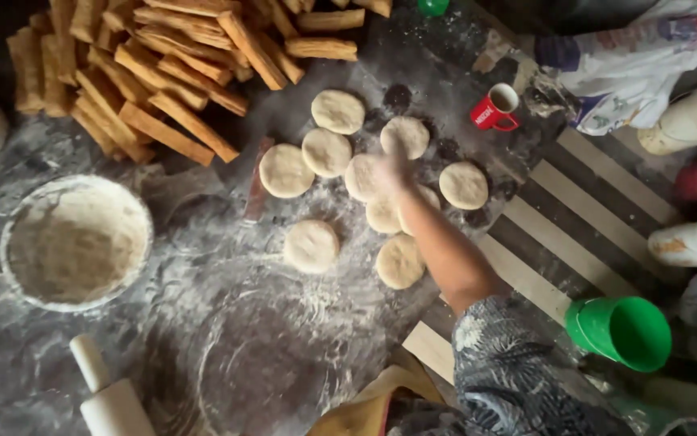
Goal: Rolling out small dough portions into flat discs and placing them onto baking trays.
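Right hand (pixel 394 171): reaching out over the cluster of dough discs (pixel 326 152), fingers blurred and floured; whether they are closed on a disc or only pressing one cannot be told. The hand lies over the disc in the middle of the cluster. Left hand: not in view.

Dough discs: ten or so, flat, round, pale, lying on the floured dark desk (pixel 227 339), some touching or overlapping near the hand, others just apart. One disc (pixel 310 245) sits alone, nearer the person. Flour under them likely keeps them from sticking.

Sleeve (pixel 510 363): patterned, grey, ends at the elbow.

Bowl (pixel 76 242): round, white with flour, left of the discs, within reach for dusting.

Rolling pin (pixel 106 396): white, at the near left edge of the desk.

Fried sticks (pixel 155 64): golden, heaped at the far left, well apart from the raw dough.

Red mug (pixel 495 107): right of the discs.

Green cup (pixel 623 331): tipped on its side, near the elbow.
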